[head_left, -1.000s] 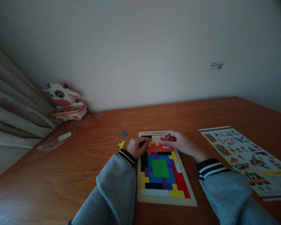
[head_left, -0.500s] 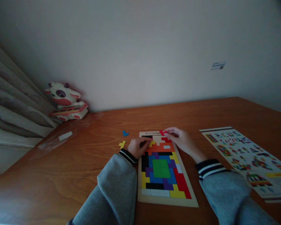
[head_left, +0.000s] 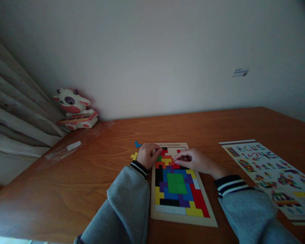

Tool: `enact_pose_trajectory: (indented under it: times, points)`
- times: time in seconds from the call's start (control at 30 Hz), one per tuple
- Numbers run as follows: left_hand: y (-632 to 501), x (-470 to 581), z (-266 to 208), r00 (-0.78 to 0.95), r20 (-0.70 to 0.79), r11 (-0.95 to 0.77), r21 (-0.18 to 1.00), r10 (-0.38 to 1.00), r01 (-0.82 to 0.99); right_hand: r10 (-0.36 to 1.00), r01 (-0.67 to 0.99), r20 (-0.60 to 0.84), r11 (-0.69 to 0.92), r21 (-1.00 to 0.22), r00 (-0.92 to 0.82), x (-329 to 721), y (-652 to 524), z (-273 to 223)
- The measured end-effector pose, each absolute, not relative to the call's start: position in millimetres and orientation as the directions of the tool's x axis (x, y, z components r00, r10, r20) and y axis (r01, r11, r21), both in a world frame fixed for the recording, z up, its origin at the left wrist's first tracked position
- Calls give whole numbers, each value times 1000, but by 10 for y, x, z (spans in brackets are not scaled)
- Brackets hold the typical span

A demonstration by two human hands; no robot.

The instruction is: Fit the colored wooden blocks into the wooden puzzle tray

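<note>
A wooden puzzle board [head_left: 183, 219] lies on the table, largely filled with coloured block pieces. My right hand [head_left: 194, 160] is over its upper right part, thumb and fingers pinched on a red puzzle piece [head_left: 176, 166]. At the board's upper left, my left hand [head_left: 147, 156] is closed, with its fingertips close to red and black pieces; whatever it may hold is hidden. A yellow piece [head_left: 168, 162] lies in the board between both hands. Left of the board, a blue piece [head_left: 137, 144] and a yellow piece [head_left: 134, 156] lie loose, the yellow partly behind my left hand.
A printed pattern sheet [head_left: 269, 183] lies to the right of the board. At the back left stands a cow toy with a keyboard [head_left: 77, 110], beside a curtain [head_left: 20, 112]. Clear plastic with a white label [head_left: 74, 146] lies on the table's left side.
My right hand has moved down and nearer with the red puzzle piece, from the board's top edge. My left hand has shifted slightly up. The view has shifted a little.
</note>
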State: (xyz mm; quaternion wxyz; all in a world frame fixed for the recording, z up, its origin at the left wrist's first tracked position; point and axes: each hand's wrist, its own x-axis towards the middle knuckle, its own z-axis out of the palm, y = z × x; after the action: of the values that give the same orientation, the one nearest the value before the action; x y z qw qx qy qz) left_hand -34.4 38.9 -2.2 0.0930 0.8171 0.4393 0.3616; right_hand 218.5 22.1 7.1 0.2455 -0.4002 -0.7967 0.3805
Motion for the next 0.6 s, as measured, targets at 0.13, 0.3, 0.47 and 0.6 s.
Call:
enact_pose_trajectory:
  times: [0.13, 0.3, 0.47, 0.6]
  points:
    - [508, -664, -21, 43, 494, -220, 305, 868, 926, 855, 487, 201, 448, -750, -478, 2194, 231, 117]
    - [605, -956, -71, 20, 376, -121, 246, 926, 962, 931, 483, 309, 366, -795, -197, 2242, 287, 98]
    - [636, -933, -91, 101, 369, -215, 283, 924, 935, 939, 431, 340, 326, -841, -47, 2282, 326, 64]
    - [626, -902, -90, 103, 380, -240, 334, 919, 911, 930, 397, 366, 327, -858, 26, 2307, 342, 69]
